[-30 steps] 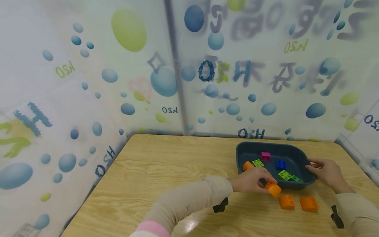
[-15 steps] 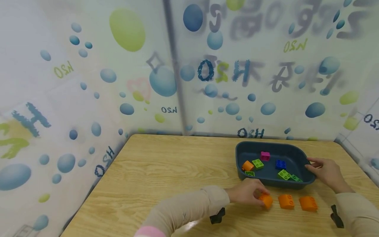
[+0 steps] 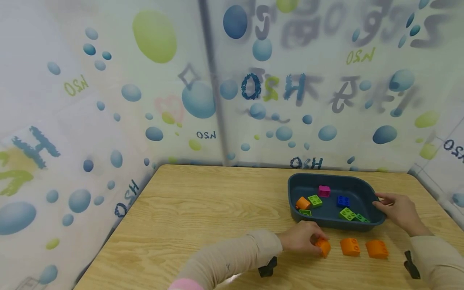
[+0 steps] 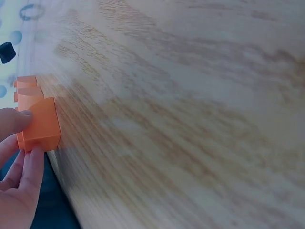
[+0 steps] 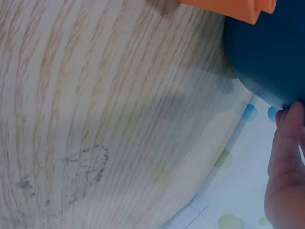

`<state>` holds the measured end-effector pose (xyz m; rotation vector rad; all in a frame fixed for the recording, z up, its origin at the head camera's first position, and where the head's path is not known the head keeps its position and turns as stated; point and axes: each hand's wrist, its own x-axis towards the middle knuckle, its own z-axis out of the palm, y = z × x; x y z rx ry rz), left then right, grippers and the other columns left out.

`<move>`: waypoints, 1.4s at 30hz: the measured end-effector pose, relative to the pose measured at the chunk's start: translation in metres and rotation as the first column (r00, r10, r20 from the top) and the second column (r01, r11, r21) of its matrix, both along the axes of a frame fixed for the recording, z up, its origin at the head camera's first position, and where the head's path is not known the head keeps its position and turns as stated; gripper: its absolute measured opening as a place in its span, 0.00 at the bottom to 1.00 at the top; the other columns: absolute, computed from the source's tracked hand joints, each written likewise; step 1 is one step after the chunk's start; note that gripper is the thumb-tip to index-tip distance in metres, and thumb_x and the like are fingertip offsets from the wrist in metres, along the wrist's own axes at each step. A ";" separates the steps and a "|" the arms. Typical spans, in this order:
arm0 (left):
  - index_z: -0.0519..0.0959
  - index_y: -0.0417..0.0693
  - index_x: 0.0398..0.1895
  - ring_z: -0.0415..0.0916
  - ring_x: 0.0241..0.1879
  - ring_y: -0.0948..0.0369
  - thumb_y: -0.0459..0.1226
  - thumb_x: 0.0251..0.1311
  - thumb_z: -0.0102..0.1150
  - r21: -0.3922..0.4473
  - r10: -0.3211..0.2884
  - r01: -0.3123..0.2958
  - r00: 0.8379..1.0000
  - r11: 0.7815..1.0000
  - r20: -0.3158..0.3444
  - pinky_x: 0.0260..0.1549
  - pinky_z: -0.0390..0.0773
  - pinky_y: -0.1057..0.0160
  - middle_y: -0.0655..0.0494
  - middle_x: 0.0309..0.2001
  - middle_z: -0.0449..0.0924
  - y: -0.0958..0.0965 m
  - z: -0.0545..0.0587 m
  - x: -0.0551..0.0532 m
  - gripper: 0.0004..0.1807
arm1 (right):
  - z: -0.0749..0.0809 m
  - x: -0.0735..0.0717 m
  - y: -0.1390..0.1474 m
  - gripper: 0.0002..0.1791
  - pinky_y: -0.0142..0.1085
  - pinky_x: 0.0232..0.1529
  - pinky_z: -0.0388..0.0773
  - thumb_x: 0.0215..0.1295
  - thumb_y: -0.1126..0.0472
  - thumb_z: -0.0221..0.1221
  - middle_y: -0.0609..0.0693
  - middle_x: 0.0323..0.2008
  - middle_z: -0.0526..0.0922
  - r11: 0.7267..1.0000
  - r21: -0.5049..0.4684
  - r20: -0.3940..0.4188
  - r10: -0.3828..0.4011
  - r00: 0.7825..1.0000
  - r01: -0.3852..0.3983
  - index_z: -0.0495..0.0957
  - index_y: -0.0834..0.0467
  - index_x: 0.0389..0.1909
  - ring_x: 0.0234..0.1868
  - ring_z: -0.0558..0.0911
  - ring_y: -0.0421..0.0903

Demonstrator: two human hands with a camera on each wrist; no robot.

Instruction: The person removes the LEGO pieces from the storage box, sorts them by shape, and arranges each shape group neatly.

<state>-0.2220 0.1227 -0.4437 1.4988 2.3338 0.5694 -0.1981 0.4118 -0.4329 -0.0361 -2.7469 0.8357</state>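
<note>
My left hand (image 3: pixel 301 237) pinches an orange toy building brick (image 3: pixel 324 247) down at the tabletop, in front of the dark blue bin. In the left wrist view, thumb and fingers hold the orange brick (image 4: pixel 44 125) from both sides. Two more orange bricks, a middle one (image 3: pixel 350 247) and a right one (image 3: pixel 377 249), stand in a row with it. My right hand (image 3: pixel 400 211) grips the right end of the bin (image 3: pixel 337 224). In the right wrist view, that hand's fingers (image 5: pixel 288 138) lie against the bin's wall (image 5: pixel 267 57).
Inside the bin lie a pink brick (image 3: pixel 324 191), a blue brick (image 3: pixel 343 201), an orange piece (image 3: pixel 303 203) and several green bricks (image 3: pixel 347 214). The wooden table (image 3: pixel 217 201) meets a patterned curtain (image 3: pixel 253 133) at its back edge.
My left hand has brought the orange brick down and slightly left, from beside the bin's front to the table, at the left of the other two. The right hand stays on the bin.
</note>
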 end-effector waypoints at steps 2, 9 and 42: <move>0.78 0.48 0.47 0.66 0.37 0.75 0.40 0.50 0.62 0.000 -0.004 0.004 1.000 1.000 -0.004 0.32 0.62 0.86 0.65 0.40 0.76 0.000 0.000 0.000 0.18 | 0.000 -0.001 0.000 0.21 0.32 0.16 0.70 0.58 0.63 0.57 0.65 0.26 0.78 1.000 -0.002 0.002 0.000 1.000 0.000 0.71 0.78 0.44 0.20 0.75 0.45; 0.75 0.46 0.52 0.68 0.40 0.74 0.41 0.50 0.63 0.020 -0.001 0.002 1.000 1.000 -0.019 0.36 0.61 0.85 0.63 0.44 0.75 -0.003 0.003 0.002 0.23 | -0.001 0.000 0.000 0.21 0.33 0.16 0.70 0.57 0.63 0.57 0.65 0.27 0.78 1.000 -0.007 0.013 -0.005 1.000 0.005 0.71 0.78 0.44 0.21 0.75 0.47; 0.78 0.49 0.46 0.68 0.43 0.73 0.32 0.59 0.50 0.117 0.114 -0.105 0.990 0.988 -0.077 0.42 0.62 0.82 0.63 0.43 0.75 -0.005 -0.010 0.004 0.13 | -0.001 -0.002 0.002 0.21 0.32 0.17 0.69 0.57 0.62 0.58 0.65 0.27 0.78 1.000 0.015 0.005 -0.013 1.000 0.013 0.72 0.77 0.43 0.24 0.76 0.51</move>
